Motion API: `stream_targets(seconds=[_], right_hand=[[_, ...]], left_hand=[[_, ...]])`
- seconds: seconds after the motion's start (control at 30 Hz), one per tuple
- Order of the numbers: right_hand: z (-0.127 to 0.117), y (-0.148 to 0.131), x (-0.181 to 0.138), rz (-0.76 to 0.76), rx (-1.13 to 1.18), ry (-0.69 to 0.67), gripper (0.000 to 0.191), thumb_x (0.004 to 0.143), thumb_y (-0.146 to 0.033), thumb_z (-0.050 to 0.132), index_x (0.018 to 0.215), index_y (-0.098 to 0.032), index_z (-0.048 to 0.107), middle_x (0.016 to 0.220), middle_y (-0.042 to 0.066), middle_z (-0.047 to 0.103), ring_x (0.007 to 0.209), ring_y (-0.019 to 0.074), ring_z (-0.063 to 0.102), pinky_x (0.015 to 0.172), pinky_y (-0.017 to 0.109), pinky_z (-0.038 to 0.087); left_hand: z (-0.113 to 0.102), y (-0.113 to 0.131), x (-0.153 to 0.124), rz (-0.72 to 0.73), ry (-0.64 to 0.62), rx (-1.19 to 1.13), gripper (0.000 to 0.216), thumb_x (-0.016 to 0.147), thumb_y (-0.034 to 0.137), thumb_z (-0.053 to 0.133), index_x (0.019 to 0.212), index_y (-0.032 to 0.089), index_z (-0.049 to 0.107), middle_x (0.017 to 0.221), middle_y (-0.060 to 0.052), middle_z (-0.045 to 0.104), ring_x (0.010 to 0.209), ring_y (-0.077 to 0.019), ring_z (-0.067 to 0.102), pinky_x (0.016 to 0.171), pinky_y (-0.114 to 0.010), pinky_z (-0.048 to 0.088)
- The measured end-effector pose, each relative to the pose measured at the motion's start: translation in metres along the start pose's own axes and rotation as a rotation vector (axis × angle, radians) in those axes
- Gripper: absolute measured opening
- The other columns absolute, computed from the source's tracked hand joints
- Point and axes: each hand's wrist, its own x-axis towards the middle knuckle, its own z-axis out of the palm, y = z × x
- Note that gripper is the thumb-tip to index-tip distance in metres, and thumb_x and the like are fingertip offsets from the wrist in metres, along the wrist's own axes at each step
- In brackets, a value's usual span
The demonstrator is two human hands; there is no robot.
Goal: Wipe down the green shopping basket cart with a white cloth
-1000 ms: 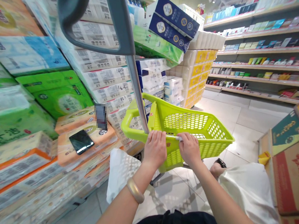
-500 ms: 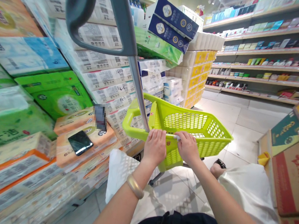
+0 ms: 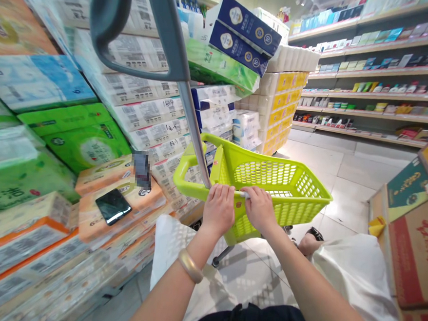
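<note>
A lime-green shopping basket (image 3: 293, 185) on wheels stands on the tiled floor in front of me. Its grey pull handle (image 3: 135, 28) rises up on a metal rod toward the camera. My left hand (image 3: 218, 209), with a bangle on the wrist, is closed over the basket's near rim beside the rod. My right hand (image 3: 260, 208) is closed on the same rim just to the right, pinching a small white thing I cannot make out.
Stacked tissue and toilet-paper packs (image 3: 72, 136) fill the left side; a black phone (image 3: 113, 206) lies on an orange pack. Cardboard boxes (image 3: 414, 233) stand at the right. Shelves of goods (image 3: 369, 83) line the far wall. A white bag (image 3: 173, 245) hangs near my knee.
Both hands and the basket have shifted slightly to the left and up in view. The grip on the rim looks the same.
</note>
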Motion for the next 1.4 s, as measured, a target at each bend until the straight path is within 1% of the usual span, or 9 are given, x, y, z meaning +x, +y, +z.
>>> stream_targets(seconds=[0.2,0.3,0.43,0.57,0.63,0.73,0.9,1.17,1.4], right_hand=[[-0.014,0.047,-0.016,0.042,-0.102,0.002,0.031,0.084,-0.011,0.045,0.107,-0.022,0.062,0.103,0.004,0.065,0.097,0.0218,0.054,0.086,0.034,0.033],[-0.019,0.055,-0.018,0.094,-0.146,-0.016,0.030,0.084,-0.011,0.045,0.106,-0.022,0.062,0.103,0.005,0.065,0.096,0.0216,0.053,0.087,0.034,0.032],[-0.013,0.024,-0.008,0.157,-0.122,-0.053,0.031,0.082,-0.009,0.048,0.104,-0.023,0.064,0.103,0.006,0.065,0.097,0.0225,0.052,0.086,0.034,0.032],[-0.004,-0.014,0.006,0.062,-0.024,-0.094,0.036,0.081,-0.010,0.050,0.112,-0.022,0.061,0.108,0.006,0.064,0.099,0.0221,0.052,0.086,0.033,0.032],[-0.004,-0.015,0.006,0.034,0.001,-0.097,0.035,0.082,-0.011,0.049,0.113,-0.022,0.060,0.109,0.005,0.064,0.099,0.0214,0.052,0.086,0.032,0.032],[-0.008,0.006,-0.002,0.020,-0.031,-0.090,0.034,0.085,-0.011,0.046,0.113,-0.023,0.060,0.108,0.005,0.064,0.098,0.0205,0.053,0.086,0.032,0.032],[-0.016,0.034,-0.015,0.113,-0.164,-0.061,0.031,0.083,-0.010,0.047,0.108,-0.022,0.063,0.103,0.006,0.064,0.097,0.0218,0.052,0.086,0.033,0.032],[-0.002,-0.018,0.004,0.035,-0.079,-0.120,0.037,0.083,-0.010,0.049,0.115,-0.023,0.060,0.110,0.006,0.063,0.099,0.0216,0.052,0.086,0.032,0.032],[-0.016,0.041,-0.020,0.106,-0.170,-0.069,0.032,0.084,-0.011,0.046,0.110,-0.022,0.061,0.106,0.005,0.064,0.099,0.0214,0.052,0.087,0.032,0.031]], left_hand=[[0.000,-0.005,0.000,0.009,0.001,-0.011,0.042,0.079,0.018,0.051,0.121,0.014,0.053,0.112,-0.011,0.060,0.113,-0.0260,0.049,0.109,-0.041,0.031],[0.001,-0.005,0.001,-0.007,-0.002,-0.021,0.042,0.078,0.019,0.052,0.119,0.014,0.054,0.111,-0.011,0.060,0.112,-0.0269,0.049,0.110,-0.042,0.030],[0.001,-0.004,0.001,-0.025,-0.001,-0.035,0.042,0.076,0.021,0.055,0.117,0.013,0.056,0.112,-0.012,0.059,0.114,-0.0286,0.048,0.111,-0.042,0.028],[-0.001,-0.007,0.000,0.015,-0.018,-0.036,0.044,0.076,0.019,0.053,0.119,0.013,0.054,0.114,-0.011,0.059,0.114,-0.0270,0.048,0.110,-0.042,0.029],[-0.003,-0.011,0.000,0.038,-0.024,-0.044,0.045,0.076,0.018,0.052,0.121,0.014,0.053,0.115,-0.011,0.059,0.114,-0.0259,0.049,0.110,-0.041,0.029],[-0.004,-0.016,0.000,0.052,-0.029,-0.064,0.047,0.075,0.017,0.052,0.121,0.015,0.053,0.116,-0.010,0.060,0.115,-0.0255,0.048,0.111,-0.040,0.028],[-0.003,-0.020,-0.001,0.035,-0.015,-0.103,0.047,0.072,0.016,0.053,0.119,0.015,0.055,0.115,-0.010,0.060,0.115,-0.0262,0.049,0.112,-0.041,0.027],[-0.002,-0.019,0.000,0.018,-0.007,-0.130,0.047,0.070,0.014,0.052,0.116,0.016,0.056,0.113,-0.010,0.061,0.114,-0.0261,0.050,0.111,-0.043,0.028],[-0.004,-0.028,0.002,0.023,-0.023,-0.152,0.046,0.071,0.014,0.051,0.116,0.016,0.057,0.113,-0.009,0.061,0.115,-0.0259,0.050,0.113,-0.043,0.028]])
